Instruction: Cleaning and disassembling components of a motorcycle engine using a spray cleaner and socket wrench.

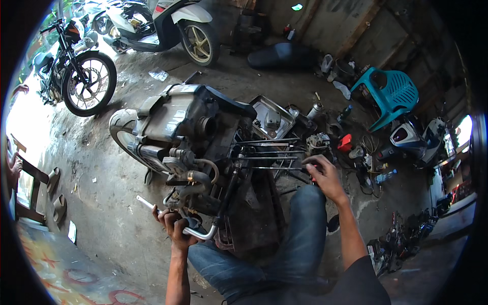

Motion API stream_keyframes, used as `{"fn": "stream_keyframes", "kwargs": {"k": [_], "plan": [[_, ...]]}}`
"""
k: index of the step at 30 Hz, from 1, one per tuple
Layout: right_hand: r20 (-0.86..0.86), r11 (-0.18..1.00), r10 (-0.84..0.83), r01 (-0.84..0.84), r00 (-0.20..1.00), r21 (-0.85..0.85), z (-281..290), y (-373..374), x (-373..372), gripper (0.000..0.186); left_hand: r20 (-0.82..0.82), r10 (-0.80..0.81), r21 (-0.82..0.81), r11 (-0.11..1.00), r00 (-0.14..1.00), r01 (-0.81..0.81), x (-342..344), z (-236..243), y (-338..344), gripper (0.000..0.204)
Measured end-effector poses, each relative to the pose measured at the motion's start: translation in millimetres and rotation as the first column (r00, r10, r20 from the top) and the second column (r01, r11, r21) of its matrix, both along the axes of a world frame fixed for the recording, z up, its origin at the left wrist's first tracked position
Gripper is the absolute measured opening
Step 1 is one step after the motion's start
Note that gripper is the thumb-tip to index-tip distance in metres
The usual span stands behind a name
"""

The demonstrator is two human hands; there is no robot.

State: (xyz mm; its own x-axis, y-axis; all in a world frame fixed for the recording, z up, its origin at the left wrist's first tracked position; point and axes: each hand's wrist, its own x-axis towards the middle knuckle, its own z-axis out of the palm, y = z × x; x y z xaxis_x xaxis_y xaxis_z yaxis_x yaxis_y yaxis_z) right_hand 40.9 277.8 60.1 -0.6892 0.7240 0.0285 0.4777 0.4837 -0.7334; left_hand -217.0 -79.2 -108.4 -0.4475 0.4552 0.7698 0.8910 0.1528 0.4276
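A partly stripped scooter engine (pixel 188 117), with its rear wheel (pixel 127 127) attached, lies before me. Several long metal studs (pixel 272 157) stick out of it to the right. Closed fingers of my left hand (pixel 174 224) grip a slim silver tool (pixel 144 202) beside the carburetor (pixel 180 165). Near the same hand is a bent silver lever (pixel 204 235); whether the two are joined is hidden. Beyond the stud ends, above my knee, my right hand (pixel 328 179) curls round a small red-and-black object (pixel 313 179), mostly covered by the fingers.
A metal tray (pixel 274 117) holding a part, an engine part (pixel 319 144) and a red item (pixel 344 142) lie past the studs. A teal plastic chair (pixel 394 94) stands right. Behind are a black seat (pixel 282 55), a scooter (pixel 175 25) and a motorcycle (pixel 86 76).
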Motion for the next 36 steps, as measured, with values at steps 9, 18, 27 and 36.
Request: {"fn": "stream_keyframes", "kwargs": {"k": [9, 18, 27, 36], "plan": [[-0.054, 0.845, 0.492, -0.461, 0.869, 0.272, -80.2, 50.1, -80.8, 0.052, -0.047, 0.067, -0.098, 0.993, 0.997, -0.071, 15.7, 21.7, -13.3, 0.047], [-0.165, 0.697, 0.684, -0.571, 0.71, 0.433, -133.2, 81.6, -96.5, 0.048, -0.093, 0.145, -0.063, 0.986, 0.985, -0.152, 34.5, 22.7, -14.1, 0.019], [-0.258, 0.669, 0.7, -0.486, 0.665, 0.562, -157.8, 70.2, -107.7, 0.048, 0.031, 0.206, -0.544, 0.824, 0.978, -0.156, 56.7, 71.8, -27.6, 0.034], [-0.365, 0.765, 0.628, -0.456, 0.688, 0.455, -136.2, 56.4, -120.0, 0.04, 0.046, 0.398, -0.576, 0.76, 0.916, -0.301, 81.0, 85.3, 1.4, 0.031]]}}
